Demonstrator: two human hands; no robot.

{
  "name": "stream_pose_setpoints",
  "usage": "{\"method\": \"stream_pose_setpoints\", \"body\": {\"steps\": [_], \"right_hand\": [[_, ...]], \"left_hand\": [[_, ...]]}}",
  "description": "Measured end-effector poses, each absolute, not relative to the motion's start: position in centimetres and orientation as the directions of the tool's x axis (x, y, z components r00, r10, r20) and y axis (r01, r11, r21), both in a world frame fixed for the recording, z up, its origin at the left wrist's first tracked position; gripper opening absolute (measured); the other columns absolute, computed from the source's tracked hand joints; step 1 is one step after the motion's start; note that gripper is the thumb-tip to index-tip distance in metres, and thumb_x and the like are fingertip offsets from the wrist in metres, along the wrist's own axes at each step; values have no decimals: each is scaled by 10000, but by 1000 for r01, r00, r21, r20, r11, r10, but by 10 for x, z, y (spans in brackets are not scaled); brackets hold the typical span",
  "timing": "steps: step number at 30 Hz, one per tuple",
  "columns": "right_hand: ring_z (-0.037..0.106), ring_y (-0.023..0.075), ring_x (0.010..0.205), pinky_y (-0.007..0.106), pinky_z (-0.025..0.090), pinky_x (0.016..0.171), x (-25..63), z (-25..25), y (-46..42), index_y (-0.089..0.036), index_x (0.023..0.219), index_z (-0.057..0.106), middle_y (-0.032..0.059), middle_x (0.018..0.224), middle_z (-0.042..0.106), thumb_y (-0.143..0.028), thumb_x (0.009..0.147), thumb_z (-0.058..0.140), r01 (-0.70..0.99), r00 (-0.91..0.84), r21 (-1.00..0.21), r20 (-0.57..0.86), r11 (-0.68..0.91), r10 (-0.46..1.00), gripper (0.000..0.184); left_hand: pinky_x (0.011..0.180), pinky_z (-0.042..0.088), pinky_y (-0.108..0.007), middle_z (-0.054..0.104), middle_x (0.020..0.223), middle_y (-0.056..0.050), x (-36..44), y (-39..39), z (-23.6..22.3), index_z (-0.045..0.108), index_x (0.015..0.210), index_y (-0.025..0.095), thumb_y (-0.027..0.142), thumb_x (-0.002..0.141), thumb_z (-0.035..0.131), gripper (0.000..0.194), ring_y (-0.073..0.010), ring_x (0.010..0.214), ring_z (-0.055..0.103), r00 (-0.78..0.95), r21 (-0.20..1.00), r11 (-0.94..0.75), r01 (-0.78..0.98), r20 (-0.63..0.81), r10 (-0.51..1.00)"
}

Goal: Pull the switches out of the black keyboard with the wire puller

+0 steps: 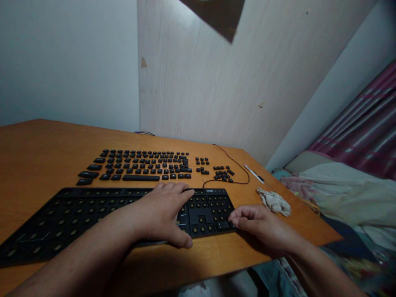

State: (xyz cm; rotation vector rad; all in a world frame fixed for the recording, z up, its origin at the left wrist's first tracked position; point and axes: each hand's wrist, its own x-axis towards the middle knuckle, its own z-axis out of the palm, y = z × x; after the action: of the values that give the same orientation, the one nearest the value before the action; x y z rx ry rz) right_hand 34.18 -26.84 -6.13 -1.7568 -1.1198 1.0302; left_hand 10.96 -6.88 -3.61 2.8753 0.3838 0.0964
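A black keyboard with most of its keycaps off lies along the front of the wooden desk, its key posts bare. Across its middle rests my left hand, with fingertips at the far edge and the thumb at the near edge, gripping it. My right hand is pinched closed at the lower right corner of the number pad; whatever is between its fingertips is hidden. Just left of those fingertips, a wide keycap sits in the pad's bottom row. Behind the keyboard, loose black keycaps lie in keyboard order, including a long space bar.
A smaller group of loose keycaps lies behind the number pad, circled by the black cable. To the right are a crumpled pale cloth and a thin white stick with a dark end. The desk ends close in front.
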Motion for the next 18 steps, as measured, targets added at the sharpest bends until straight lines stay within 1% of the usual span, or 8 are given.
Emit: {"method": "stream_pose_setpoints", "body": {"steps": [5,8,11,13,18], "right_hand": [[473,103,653,223,347,619,341,-64,-269,-154,848,667,-7,731,590,-461,789,694,275,271,-925,-188,-263,944,314],[425,90,628,212,310,582,340,-63,-268,-158,837,618,-27,703,533,-430,783,709,256,274,-938,-160,-232,948,292],[352,74,573,204,238,526,339,-59,-266,-158,809,581,-53,645,460,-405,788,705,235,274,-934,-201,-268,941,277],[326,68,552,205,200,507,339,-56,-264,-152,796,575,-59,627,443,-388,788,701,227,270,-926,-238,-302,933,267],[295,62,519,206,173,481,342,-58,-262,-162,805,559,-71,604,421,-378,791,692,234,254,-921,-251,-311,934,254]], "left_hand": [[1097,290,-482,400,1467,-135,109,-70,-34,419,1436,214,735,516,664,1086,-378,1305,390,962,236,-938,255,32,269],[1103,282,-477,406,1464,-136,109,-70,-34,420,1437,211,737,516,659,1087,-376,1299,398,962,235,-937,259,28,273],[1105,280,-473,400,1469,-135,109,-70,-34,424,1435,208,745,520,649,1084,-378,1305,390,964,237,-939,250,33,265],[1105,278,-476,394,1473,-135,109,-70,-34,420,1437,206,746,521,650,1088,-377,1307,386,964,236,-939,250,35,265],[1093,290,-478,409,1461,-136,109,-70,-34,425,1433,212,736,526,660,1074,-373,1293,400,963,234,-939,252,32,267]]}}
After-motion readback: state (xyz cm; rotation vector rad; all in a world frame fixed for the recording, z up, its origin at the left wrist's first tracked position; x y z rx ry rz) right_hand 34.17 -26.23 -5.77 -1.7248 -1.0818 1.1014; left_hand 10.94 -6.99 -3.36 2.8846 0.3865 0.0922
